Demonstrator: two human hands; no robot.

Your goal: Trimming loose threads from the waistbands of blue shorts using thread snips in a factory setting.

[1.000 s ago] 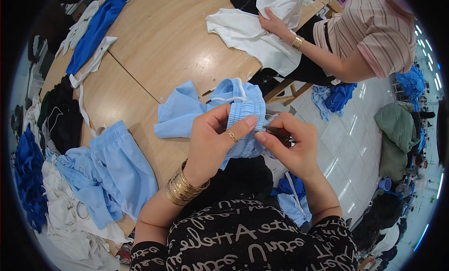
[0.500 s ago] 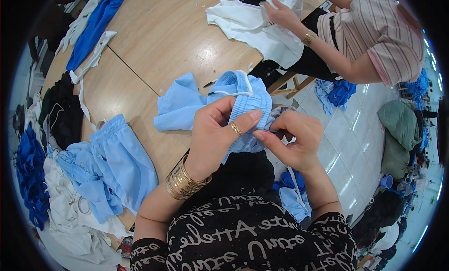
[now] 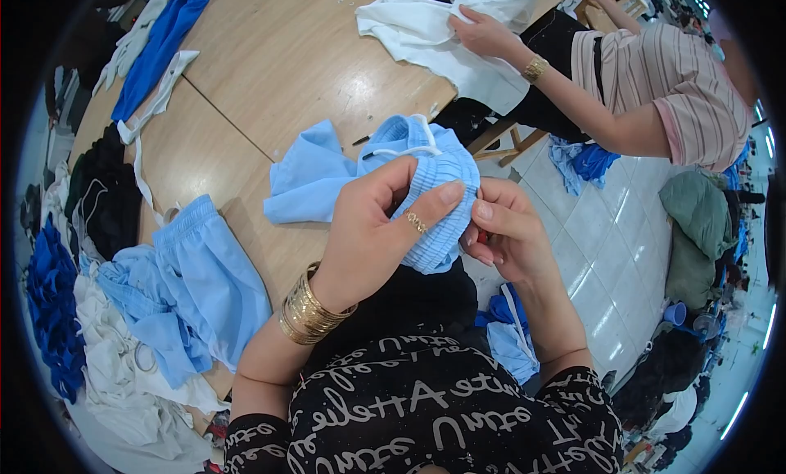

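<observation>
Where the far left crowds up, a dark blue pile (image 3: 53,318) slumps beside a white pile (image 3: 123,392), and light blue shorts (image 3: 217,265) lie close to the rim of the table (image 3: 286,73). Being so near that rim, the shorts could slide off if the left forearm (image 3: 266,363) dragged on them.

Next comes the left hand (image 3: 368,216), its thumb pressed on the front of a ribbed waistband (image 3: 430,249) and its fingers behind, so that it holds the light blue garment (image 3: 449,146) pinched. The garment is between the two hands, by the table's near edge. Should that thumb slacken, the elastic would likely spring together and the hold be lost. A white cord (image 3: 427,135) loops across the waistband's top; loose like that, it may catch on a finger or get trapped under a fold.

The right hand (image 3: 516,228) is at the waistband's right edge, thumb and fingers drawn close. Something small and red (image 3: 482,238) shows among them; what it is, and whether cloth is gripped too, cannot be told. If it is sharp, a slip might snag the fabric.

Beyond, a co-worker's hand (image 3: 487,36) touches white cloth (image 3: 409,28), which could drop floorward if tugged.
</observation>
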